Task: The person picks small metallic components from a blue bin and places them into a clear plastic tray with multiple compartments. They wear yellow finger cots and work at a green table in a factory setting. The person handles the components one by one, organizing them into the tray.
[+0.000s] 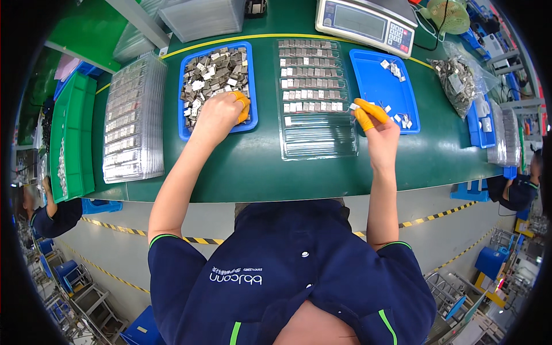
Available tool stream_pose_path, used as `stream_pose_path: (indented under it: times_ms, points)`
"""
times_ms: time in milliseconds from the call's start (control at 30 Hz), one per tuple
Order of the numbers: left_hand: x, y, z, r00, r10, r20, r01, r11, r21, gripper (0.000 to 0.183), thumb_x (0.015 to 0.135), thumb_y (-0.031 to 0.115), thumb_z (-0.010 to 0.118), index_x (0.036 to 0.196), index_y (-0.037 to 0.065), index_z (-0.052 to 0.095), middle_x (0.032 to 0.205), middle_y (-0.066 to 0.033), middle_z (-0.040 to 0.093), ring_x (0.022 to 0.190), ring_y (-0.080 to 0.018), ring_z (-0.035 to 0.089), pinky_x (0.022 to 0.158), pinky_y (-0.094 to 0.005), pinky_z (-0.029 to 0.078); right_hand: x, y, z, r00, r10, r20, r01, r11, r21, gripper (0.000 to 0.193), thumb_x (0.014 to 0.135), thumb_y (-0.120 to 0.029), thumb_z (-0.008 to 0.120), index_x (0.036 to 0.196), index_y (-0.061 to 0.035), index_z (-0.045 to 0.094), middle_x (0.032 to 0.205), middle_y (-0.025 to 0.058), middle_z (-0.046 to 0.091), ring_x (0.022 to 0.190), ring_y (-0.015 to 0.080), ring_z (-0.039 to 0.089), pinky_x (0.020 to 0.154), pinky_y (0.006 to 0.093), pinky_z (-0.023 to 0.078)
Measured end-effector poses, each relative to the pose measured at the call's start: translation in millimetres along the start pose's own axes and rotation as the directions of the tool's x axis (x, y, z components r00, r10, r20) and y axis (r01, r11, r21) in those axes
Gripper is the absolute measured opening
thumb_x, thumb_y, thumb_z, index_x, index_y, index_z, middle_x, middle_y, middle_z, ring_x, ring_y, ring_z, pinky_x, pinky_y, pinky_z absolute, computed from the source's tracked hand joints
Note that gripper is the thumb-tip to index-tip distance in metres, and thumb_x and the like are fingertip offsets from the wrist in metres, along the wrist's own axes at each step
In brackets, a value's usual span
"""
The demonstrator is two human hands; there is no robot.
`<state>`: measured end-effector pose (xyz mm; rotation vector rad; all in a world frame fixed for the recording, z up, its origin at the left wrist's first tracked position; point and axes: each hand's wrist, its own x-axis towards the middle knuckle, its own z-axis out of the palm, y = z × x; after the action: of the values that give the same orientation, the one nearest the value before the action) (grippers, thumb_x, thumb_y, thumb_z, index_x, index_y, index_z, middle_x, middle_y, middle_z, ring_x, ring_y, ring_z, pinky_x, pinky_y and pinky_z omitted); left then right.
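My left hand point(221, 112), with orange finger cots, reaches into the blue tray point(185, 133) heaped with small silver metal parts point(210, 72); its fingers are curled among the parts. My right hand point(374, 119), also with orange finger cots, pinches a small silver part point(354, 106) at the right edge of a clear slotted tray point(316, 141). The far rows of that clear tray hold silver parts; the near rows are bare. Just right of my right hand lies a second blue tray point(376, 77) with a few loose parts.
A stack of filled clear trays point(133, 118) stands at left, beside a green bin point(72, 135). A digital scale point(368, 23) sits at the back. A plastic bag of metal parts point(460, 80) lies at right. Other people work at both sides.
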<state>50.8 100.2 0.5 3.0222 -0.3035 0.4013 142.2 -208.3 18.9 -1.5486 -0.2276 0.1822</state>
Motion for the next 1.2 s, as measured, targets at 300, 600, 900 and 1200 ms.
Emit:
stream_pose_path:
  times_ms: [300, 600, 900, 1200]
  points:
    - [-0.1, 3.4, 0.3, 0.997, -0.035, -0.063, 0.03, 0.996, -0.084, 0.009, 0.067, 0.009, 0.067, 0.072, 0.002, 0.062, 0.071, -0.0113, 0.057, 0.067, -0.0279, 0.059, 0.06, -0.0378, 0.05, -7.3, 9.5, 11.2, 0.997, 0.07, 0.019, -0.07, 0.998, 0.007, 0.023, 0.079, 0.002, 0.064, 0.102, 0.0023, 0.064, 0.1, 0.0074, 0.064, 0.088, 0.0112, 0.058, 0.081, 0.0228, 0.045]
    - [4.0, 15.5, 0.3, 0.793, -0.603, -0.086, 0.345, 0.562, -0.752, 0.015, 0.071, -0.002, 0.061, 0.084, 0.001, 0.069, 0.077, -0.0072, 0.065, 0.062, -0.0128, 0.059, 0.056, -0.0251, 0.047, -11.4, 4.0, 20.6, 0.996, -0.061, 0.062, 0.065, 0.996, -0.069, 0.023, 0.077, 0.001, 0.065, 0.1, 0.0003, 0.066, 0.099, 0.008, 0.065, 0.088, 0.0129, 0.058, 0.081, 0.0248, 0.044]
    - [-9.0, 93.7, -13.5, 0.768, -0.494, 0.407, 0.067, -0.571, -0.818, 0.012, 0.083, 0.002, 0.059, 0.092, -0.003, 0.064, 0.088, -0.0091, 0.065, 0.071, -0.0144, 0.061, 0.068, -0.0279, 0.053, -34.0, -18.7, 88.6, 0.926, -0.27, 0.264, 0.283, 0.959, -0.012, 0.021, 0.072, 0.001, 0.068, 0.092, -0.002, 0.066, 0.086, 0.0068, 0.064, 0.081, 0.0154, 0.06, 0.074, 0.0267, 0.047]
    - [-15.6, 102.8, -21.1, 0.739, -0.506, 0.445, 0.038, -0.628, -0.777, 0.025, 0.079, 0.002, 0.065, 0.103, -0.005, 0.061, 0.099, -0.0113, 0.064, 0.085, -0.0172, 0.063, 0.079, -0.0286, 0.053, -33.2, -16.2, 79.2, 0.946, -0.205, 0.251, 0.213, 0.977, -0.002, 0.025, 0.073, 0.003, 0.066, 0.097, -0.0028, 0.068, 0.092, 0.0085, 0.063, 0.086, 0.016, 0.06, 0.076, 0.0254, 0.048]
